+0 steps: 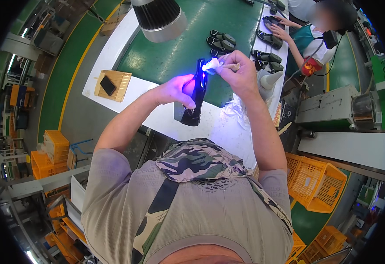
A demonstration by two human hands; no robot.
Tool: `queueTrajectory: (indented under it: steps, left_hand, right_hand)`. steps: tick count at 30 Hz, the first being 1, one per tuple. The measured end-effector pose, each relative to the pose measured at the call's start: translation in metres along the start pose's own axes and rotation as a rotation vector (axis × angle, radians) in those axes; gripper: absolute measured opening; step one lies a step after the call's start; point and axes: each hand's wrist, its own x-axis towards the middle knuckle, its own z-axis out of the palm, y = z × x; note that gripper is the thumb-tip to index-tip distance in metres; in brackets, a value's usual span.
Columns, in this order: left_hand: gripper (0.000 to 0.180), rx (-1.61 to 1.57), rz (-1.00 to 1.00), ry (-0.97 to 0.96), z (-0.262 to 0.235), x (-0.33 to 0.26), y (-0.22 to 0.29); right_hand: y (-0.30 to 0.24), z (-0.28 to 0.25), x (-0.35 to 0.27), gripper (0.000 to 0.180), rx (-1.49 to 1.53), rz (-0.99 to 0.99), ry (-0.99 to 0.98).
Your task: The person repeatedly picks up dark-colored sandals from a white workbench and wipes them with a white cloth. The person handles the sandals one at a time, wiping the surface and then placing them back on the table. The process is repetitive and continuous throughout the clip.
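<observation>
The left hand (177, 91) clasps one black shoe (199, 94), thumb laid over its near half, fingers curled round its left side. The right hand (240, 72) pinches one white cloth (212, 65) between thumb and fingertips at the shoe's far end; blue glare hides whether the two touch. Below the shoe is one green worktop (170, 57) with a white border (221, 127). Just right of the shoe lies one crumpled white heap (235, 111); farther right stands one white bottle (269, 81). Beyond the shoe sit at least three black sandals (221, 43). Left of it, one dark flat device (108, 86) rests on one tan board (122, 84). Beyond and left hangs one lamp (161, 22); far right beyond, one co-worker's two hands (281, 33) show.
</observation>
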Motion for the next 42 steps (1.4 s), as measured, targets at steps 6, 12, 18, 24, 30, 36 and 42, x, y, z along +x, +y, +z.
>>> queueTrajectory:
  steps: [6,12,18,24,30,36,42]
  left_hand:
    - [0.063,-0.225,-0.012,0.044,-0.001,0.0,-0.006]
    - [0.075,-0.349,-0.024,0.137,-0.001,-0.002,-0.018]
    - [0.051,-0.465,0.003,0.183,0.004,-0.004,-0.027]
    - [0.046,-0.547,0.021,0.294,0.017,-0.002,-0.045]
    - [0.05,-0.661,0.102,0.423,0.039,-0.002,-0.065]
    - [0.058,-0.945,0.243,0.47,0.055,-0.012,-0.095]
    - [0.07,-1.009,0.421,0.464,0.082,-0.023,-0.103]
  right_hand:
    - [0.013,0.004,-0.013,0.02,0.073,0.078,-0.082]
    - [0.015,0.011,-0.028,0.018,0.111,0.107,-0.112]
    - [0.021,0.004,-0.04,0.016,0.079,0.128,-0.221]
    - [0.013,-0.01,-0.056,0.017,0.142,0.154,-0.265]
    - [0.014,-0.028,-0.073,0.019,0.149,0.197,-0.272]
    - [0.031,-0.038,-0.088,0.02,0.33,0.223,-0.16]
    - [0.039,-0.022,-0.095,0.018,0.523,0.351,-0.124]
